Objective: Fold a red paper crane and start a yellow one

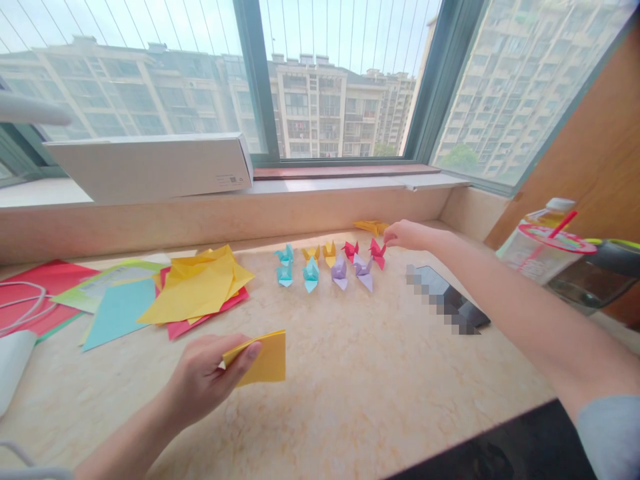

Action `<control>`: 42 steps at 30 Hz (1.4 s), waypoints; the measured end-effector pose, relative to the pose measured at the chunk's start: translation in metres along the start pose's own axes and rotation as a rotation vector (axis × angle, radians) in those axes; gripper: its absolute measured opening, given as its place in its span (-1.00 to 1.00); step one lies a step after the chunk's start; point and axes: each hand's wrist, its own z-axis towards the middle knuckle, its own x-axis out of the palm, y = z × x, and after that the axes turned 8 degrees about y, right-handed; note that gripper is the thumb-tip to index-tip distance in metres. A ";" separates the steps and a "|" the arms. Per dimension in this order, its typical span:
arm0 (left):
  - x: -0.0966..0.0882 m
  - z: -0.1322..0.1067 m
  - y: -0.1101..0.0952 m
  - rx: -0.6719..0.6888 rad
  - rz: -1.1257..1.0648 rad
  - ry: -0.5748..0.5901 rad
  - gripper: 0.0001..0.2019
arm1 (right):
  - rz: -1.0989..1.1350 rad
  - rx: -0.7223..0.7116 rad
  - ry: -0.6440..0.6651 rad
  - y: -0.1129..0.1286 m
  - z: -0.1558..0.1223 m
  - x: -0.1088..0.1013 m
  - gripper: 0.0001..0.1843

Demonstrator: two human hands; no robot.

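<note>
Left hand [207, 373], yellow paper [271, 359] lengthwise rightward

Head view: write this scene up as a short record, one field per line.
Left hand: holds folded yellow paper
Right hand: beside the rightmost red figure; contact unclear
Back row: one blue figure, two yellow figures, two red
Front row: two blue, two purple figures
Left side: paper pile, yellow uppermost
Right side: lidded cup, red straw
Sill: white box
</note>
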 end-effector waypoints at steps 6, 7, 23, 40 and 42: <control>0.000 -0.001 0.000 0.040 0.024 -0.001 -0.67 | -0.017 0.012 0.008 0.000 0.001 0.002 -0.85; 0.000 -0.001 0.000 0.044 0.030 0.000 -0.67 | -0.019 0.014 0.012 0.000 0.001 0.002 -0.84; 0.004 -0.004 0.003 0.107 0.010 -0.012 -0.68 | -0.083 0.041 0.054 0.003 0.001 0.002 -0.76; 0.003 -0.003 0.001 0.134 -0.005 -0.022 -0.68 | -0.103 0.040 0.029 0.010 0.001 0.004 -0.79; 0.002 -0.002 0.000 0.141 -0.005 -0.022 -0.67 | -0.104 0.037 0.035 0.010 0.000 0.004 -0.77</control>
